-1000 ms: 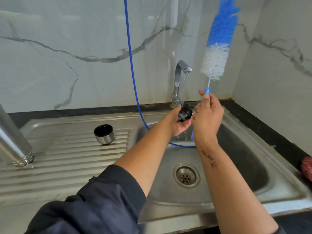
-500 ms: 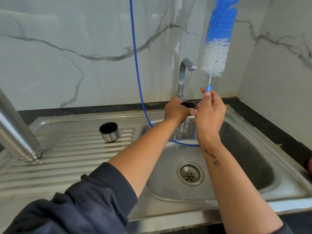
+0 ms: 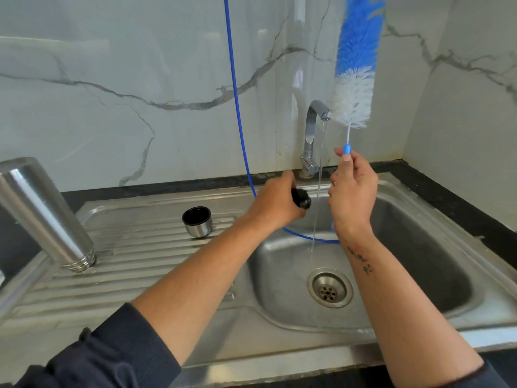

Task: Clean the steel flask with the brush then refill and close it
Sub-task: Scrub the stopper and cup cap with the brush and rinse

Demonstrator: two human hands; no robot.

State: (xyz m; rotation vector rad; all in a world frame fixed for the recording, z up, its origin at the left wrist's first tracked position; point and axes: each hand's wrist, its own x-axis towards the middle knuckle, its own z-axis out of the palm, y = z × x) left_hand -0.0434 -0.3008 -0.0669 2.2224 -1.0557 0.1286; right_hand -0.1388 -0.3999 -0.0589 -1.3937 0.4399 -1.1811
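The steel flask (image 3: 44, 211) stands upside down, mouth on the ribbed drainboard at the left. Its steel cup lid (image 3: 197, 222) sits mouth-up further right on the drainboard. My left hand (image 3: 275, 203) grips a black stopper (image 3: 301, 198) just left of the thin water stream, over the basin's rim. My right hand (image 3: 353, 191) holds the bottle brush (image 3: 354, 65) by its blue handle, with the blue and white bristles pointing up beside the tap (image 3: 312, 135). Water runs from the tap between my two hands.
The steel sink (image 3: 436, 247) has a drain (image 3: 330, 288) in the middle of the basin. A thin blue hose (image 3: 236, 107) hangs down the marble wall and loops into the basin behind my hands. A black counter strip borders the sink.
My left hand has pulled the black stopper leftward out of the water stream. My right hand with the brush stays about where it was. The view has shifted slightly to the left.
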